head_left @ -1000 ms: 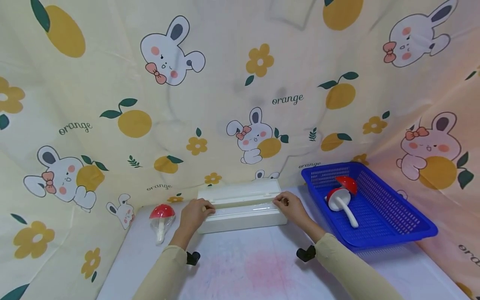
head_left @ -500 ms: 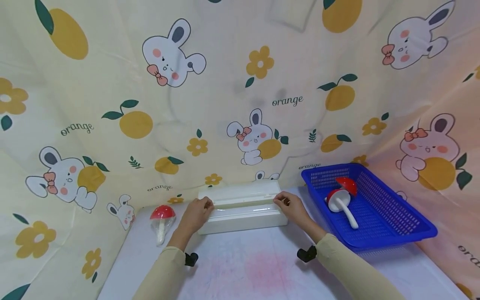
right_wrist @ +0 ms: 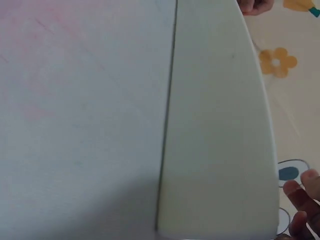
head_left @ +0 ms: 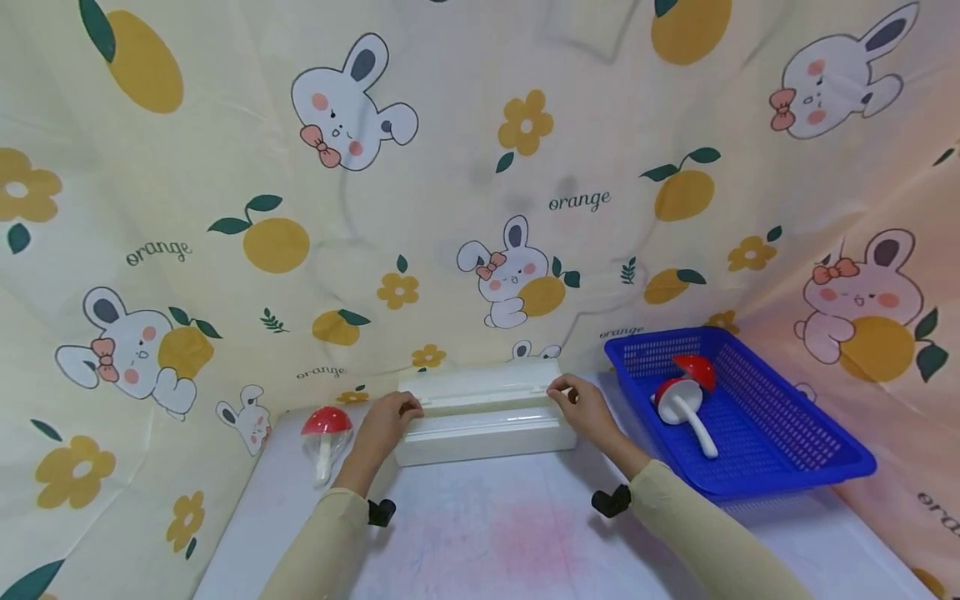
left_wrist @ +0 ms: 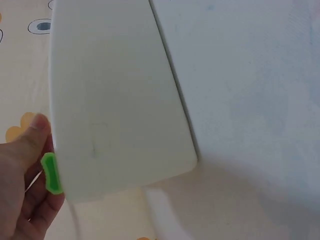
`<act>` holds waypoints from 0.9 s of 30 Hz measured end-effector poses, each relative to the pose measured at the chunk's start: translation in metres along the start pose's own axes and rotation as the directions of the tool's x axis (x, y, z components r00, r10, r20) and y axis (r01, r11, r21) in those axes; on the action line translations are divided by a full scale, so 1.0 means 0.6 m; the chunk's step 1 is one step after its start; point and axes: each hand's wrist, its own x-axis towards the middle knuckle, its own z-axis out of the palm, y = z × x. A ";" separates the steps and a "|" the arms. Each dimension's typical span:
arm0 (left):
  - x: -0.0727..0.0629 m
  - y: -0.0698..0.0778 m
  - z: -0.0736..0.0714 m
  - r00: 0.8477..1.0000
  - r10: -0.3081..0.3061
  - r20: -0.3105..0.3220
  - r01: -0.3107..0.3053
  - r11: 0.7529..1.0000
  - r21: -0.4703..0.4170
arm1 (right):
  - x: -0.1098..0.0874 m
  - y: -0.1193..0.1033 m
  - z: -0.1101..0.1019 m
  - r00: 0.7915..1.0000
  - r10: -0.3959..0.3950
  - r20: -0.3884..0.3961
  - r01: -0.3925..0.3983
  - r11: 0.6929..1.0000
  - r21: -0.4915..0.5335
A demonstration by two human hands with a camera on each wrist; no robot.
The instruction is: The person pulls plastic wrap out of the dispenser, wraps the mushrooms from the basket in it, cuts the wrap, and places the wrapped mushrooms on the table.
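A long white cling film dispenser (head_left: 487, 443) lies across the table near the back wall, its lid (head_left: 480, 382) raised. Clear cling film (head_left: 517, 414) shines along its top. My left hand (head_left: 385, 422) is at the dispenser's left end, thumb and fingertips pinched together at the film's edge. At the opposite end my right hand (head_left: 587, 410) pinches the film's other corner. The film itself is hard to make out at the fingertips. In the left wrist view a small green piece (left_wrist: 52, 173) sits on the dispenser's end beside the left fingers.
A wrapped red-capped toy mushroom (head_left: 325, 433) lies left of the left hand. The blue basket (head_left: 757, 483) at the right holds a white-stemmed mushroom (head_left: 684, 406) and another red cap (head_left: 696, 369). A printed cloth (head_left: 450, 183) hangs close behind the dispenser.
My left hand has shifted slightly left and its fingers have drawn together. My right hand stays at the right end. Dispenser, basket and mushrooms stay put.
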 end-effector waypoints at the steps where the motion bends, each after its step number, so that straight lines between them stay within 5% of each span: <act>1: 0.000 0.001 -0.001 1.000 -0.004 -0.010 0.004 1.000 -0.002 | 0.001 -0.002 -0.001 1.000 -0.006 -0.005 0.006 1.000 -0.002; 9: 0.006 0.016 -0.010 0.993 0.021 -0.115 -0.022 1.000 -0.007 | 0.012 -0.023 -0.012 0.999 -0.014 -0.036 0.015 1.000 0.019; 27: 0.023 0.049 -0.054 0.969 0.107 -0.223 -0.118 0.992 -0.034 | 0.044 -0.062 -0.048 0.999 0.025 -0.028 -0.025 1.000 -0.018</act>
